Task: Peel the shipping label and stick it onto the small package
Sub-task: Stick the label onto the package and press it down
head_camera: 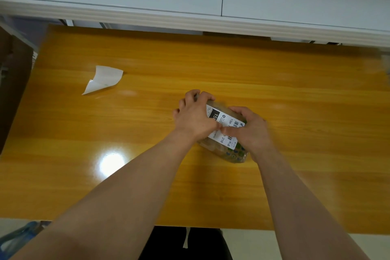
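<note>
My left hand [193, 117] and right hand [252, 127], clamped on the package [230, 150], press the label [226, 124] between them; backing [103, 79] lies well left on the tabletop [295, 101].

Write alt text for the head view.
Both hands, left hand and right hand, press a white shipping label onto a small package on a wooden table. A curled backing sheet lies far left.

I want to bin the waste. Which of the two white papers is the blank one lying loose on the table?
The curled backing sheet, lying alone at the table's far left, blank and untouched. The other, the printed shipping label, sits on the small package under both hands.
</note>
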Motion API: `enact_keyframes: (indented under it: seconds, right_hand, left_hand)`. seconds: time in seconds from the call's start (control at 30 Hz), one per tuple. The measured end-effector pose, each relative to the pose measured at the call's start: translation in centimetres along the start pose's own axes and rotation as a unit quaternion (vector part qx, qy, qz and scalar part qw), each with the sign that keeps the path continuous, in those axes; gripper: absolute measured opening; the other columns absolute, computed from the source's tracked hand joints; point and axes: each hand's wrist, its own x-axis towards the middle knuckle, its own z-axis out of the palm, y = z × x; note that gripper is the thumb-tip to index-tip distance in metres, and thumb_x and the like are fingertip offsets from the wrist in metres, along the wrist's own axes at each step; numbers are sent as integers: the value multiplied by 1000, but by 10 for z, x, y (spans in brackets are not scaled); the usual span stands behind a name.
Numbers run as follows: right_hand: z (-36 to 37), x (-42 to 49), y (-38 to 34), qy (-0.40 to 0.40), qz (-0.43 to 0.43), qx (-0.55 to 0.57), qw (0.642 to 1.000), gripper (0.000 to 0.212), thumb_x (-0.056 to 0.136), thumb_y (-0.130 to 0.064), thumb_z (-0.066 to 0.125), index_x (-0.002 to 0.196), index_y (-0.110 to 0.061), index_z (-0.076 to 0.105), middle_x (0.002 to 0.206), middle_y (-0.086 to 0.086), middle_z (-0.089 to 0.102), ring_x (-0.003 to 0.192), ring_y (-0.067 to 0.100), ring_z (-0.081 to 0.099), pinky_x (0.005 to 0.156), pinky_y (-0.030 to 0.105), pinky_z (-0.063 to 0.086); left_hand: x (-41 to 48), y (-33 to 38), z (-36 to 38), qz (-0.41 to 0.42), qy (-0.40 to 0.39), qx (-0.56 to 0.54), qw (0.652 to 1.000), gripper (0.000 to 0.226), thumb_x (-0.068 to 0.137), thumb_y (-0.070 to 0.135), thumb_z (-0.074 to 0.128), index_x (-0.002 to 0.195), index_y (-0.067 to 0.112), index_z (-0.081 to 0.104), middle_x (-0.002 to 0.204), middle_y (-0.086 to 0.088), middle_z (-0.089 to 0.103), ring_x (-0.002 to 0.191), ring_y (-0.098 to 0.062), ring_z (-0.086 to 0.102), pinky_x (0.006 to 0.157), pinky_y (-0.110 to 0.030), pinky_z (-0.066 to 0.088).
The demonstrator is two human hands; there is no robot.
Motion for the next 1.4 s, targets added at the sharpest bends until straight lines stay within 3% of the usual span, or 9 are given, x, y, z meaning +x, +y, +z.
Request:
enact_keyframes:
  seconds: [0.13, 0.27, 0.4, 0.63, 0.97, 1.07, 1.17, 1.27, 1.4]
  right_hand:
    - [-3, -4, -8, -1, -2, 37, 999, 70, 31, -51, 82, 96, -66, 59, 104, -15, 69, 105, 24, 67, 88, 53, 55]
    - [-5, -3, -10, -3, 20, 68, 997, 60, 57, -22, 90, 106, -47, 67, 97, -13, 73, 89, 20, 74, 84, 51, 59]
    - [-4, -1, -11, 10, 28, 89, 996, 43, 54, -29, 86, 85, -53, 67, 94, -13, 74, 86, 19, 75, 84, 51, 59]
    - [-3, 0, -11, 21, 23, 119, 992, 40, 75, -18, 83, 110, -33, 70, 96, -7, 73, 87, 21, 74, 82, 49, 61]
    - [-3, 5, -14, 49, 19, 124, 991, 6, 84, -34, 74, 90, -34, 73, 84, -6, 76, 82, 23, 73, 79, 46, 59]
    - [-16, 0, -15, 3, 8, 122, 992, 21, 97, -38, 61, 113, -29, 71, 89, -6, 72, 76, 11, 64, 69, 32, 52]
    - [-28, -5, -5, -24, -23, 138, 990, 32, 98, -26, 61, 129, -31, 63, 115, -2, 68, 93, 12, 66, 72, 27, 53]
    - [-28, -10, 10, -45, -53, 119, 990, 46, 92, -14, 69, 133, -31, 59, 134, 2, 58, 115, 20, 61, 91, 38, 57]
    - [-25, -12, 16, -76, -83, 97, 989, 62, 82, -9, 77, 135, -32, 55, 139, 5, 51, 125, 22, 55, 103, 47, 51]
  left_hand:
    - [1, 1, 0, -3, 9, -7, 1000, 74, 59, 48, 78, 125, 44, 47, 141, 5, 33, 129, -25, 34, 99, -46, 32]
    - [2, 6, -3, -29, 6, -10, 1000, 68, 60, 46, 77, 122, 44, 49, 138, 5, 34, 127, -25, 34, 94, -43, 28]
    - [3, 11, -3, -52, 7, -20, 998, 60, 62, 45, 74, 117, 45, 49, 136, 6, 36, 126, -25, 35, 86, -42, 24]
    - [4, 16, -2, -77, 19, -27, 996, 47, 67, 48, 69, 110, 45, 52, 135, 6, 38, 125, -25, 37, 84, -43, 26]
    - [11, 18, -3, -116, 31, -70, 990, 29, 75, 49, 68, 102, 44, 58, 135, 8, 42, 127, -25, 38, 92, -46, 28]
    - [10, 16, -4, -107, 14, -62, 992, 39, 75, 54, 68, 109, 45, 54, 138, 6, 40, 131, -25, 35, 98, -48, 28]
    - [8, 12, -9, -72, -26, -44, 996, 77, 67, 58, 76, 133, 44, 39, 152, 1, 27, 142, -26, 23, 110, -53, 22]
    - [1, 9, -7, -12, -31, 58, 998, 109, 59, 62, 78, 148, 44, 19, 164, -5, 5, 152, -29, -2, 117, -63, 0]
    - [-4, 10, 4, 30, -6, 124, 992, 108, 60, 68, 72, 150, 39, 21, 166, -7, 2, 152, -30, -9, 116, -64, -3]
